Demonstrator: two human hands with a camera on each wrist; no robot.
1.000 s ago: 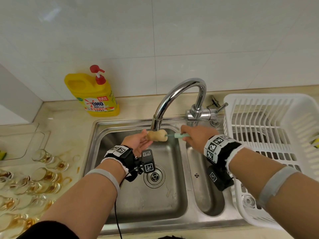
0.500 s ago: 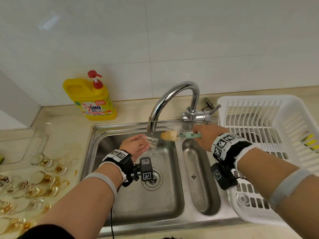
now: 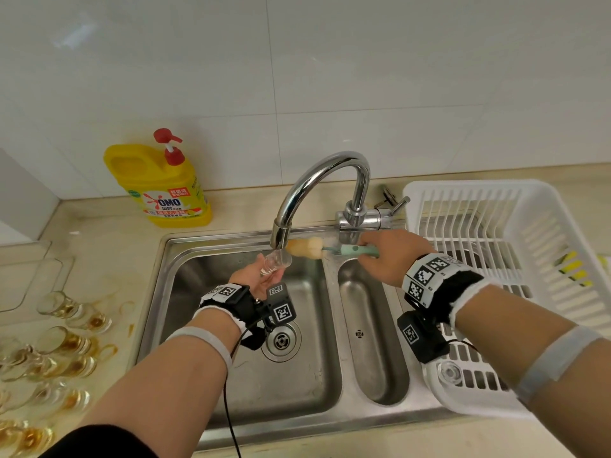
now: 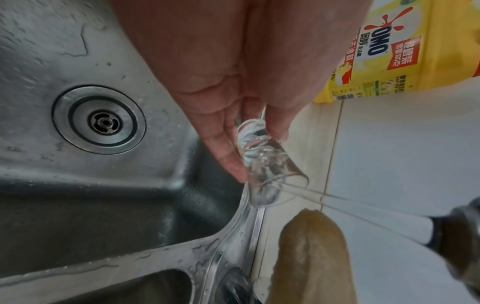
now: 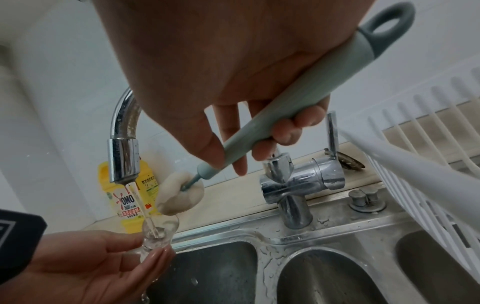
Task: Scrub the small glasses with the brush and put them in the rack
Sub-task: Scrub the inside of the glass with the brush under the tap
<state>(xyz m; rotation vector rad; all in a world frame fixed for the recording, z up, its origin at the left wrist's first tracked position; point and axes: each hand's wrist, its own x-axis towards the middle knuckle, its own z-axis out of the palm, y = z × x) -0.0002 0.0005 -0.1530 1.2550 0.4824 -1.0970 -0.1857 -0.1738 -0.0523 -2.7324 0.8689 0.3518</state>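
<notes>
1. My left hand [image 3: 256, 276] pinches one small glass [image 3: 276, 262] under the running faucet [image 3: 281, 231], over the sink [image 3: 231, 375].
2. My right hand [image 3: 390, 256] grips the brush [image 3: 330, 249] just beside the glass; its sponge is outside the glass.
3. The rack [image 3: 535, 233] holds one glass [image 3: 449, 372].
4. Stained glasses [image 3: 62, 345] on the counter remain to be scrubbed.
</notes>
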